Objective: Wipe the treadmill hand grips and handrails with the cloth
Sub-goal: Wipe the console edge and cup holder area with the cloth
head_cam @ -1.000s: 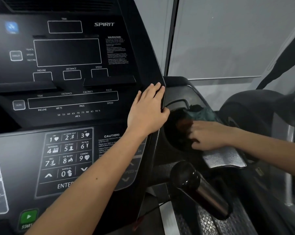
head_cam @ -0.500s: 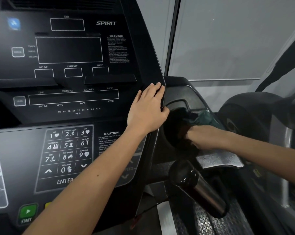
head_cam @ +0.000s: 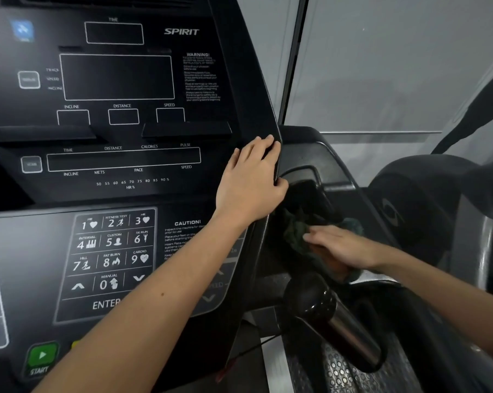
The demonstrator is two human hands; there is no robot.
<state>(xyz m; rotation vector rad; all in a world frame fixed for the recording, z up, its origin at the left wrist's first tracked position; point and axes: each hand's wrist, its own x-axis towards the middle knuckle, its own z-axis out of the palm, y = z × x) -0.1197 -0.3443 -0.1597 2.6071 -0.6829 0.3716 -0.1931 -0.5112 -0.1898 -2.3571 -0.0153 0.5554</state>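
Observation:
My right hand [head_cam: 341,246] presses a dark green and orange cloth [head_cam: 299,234] flat against the black surface at the right side of the treadmill console, by the cup recess [head_cam: 304,191]. Its fingers lie straight over the cloth. My left hand [head_cam: 251,182] rests on the right edge of the console [head_cam: 126,165], fingers straight along the edge and thumb hooked round the side. A black and chrome hand grip [head_cam: 333,321] juts out below the right hand, untouched. The black handrail [head_cam: 344,177] curves away to the right above the cloth.
The console carries a keypad [head_cam: 112,251] and a green START button [head_cam: 41,355] at lower left. A neighbouring machine's dark housing [head_cam: 415,211] stands to the right. A grey wall lies behind. The treadmill deck [head_cam: 341,373] shows at the bottom.
My right hand has slid the cloth left and downward out of the recess, and its fingers have flattened. My left hand has stayed on the console edge.

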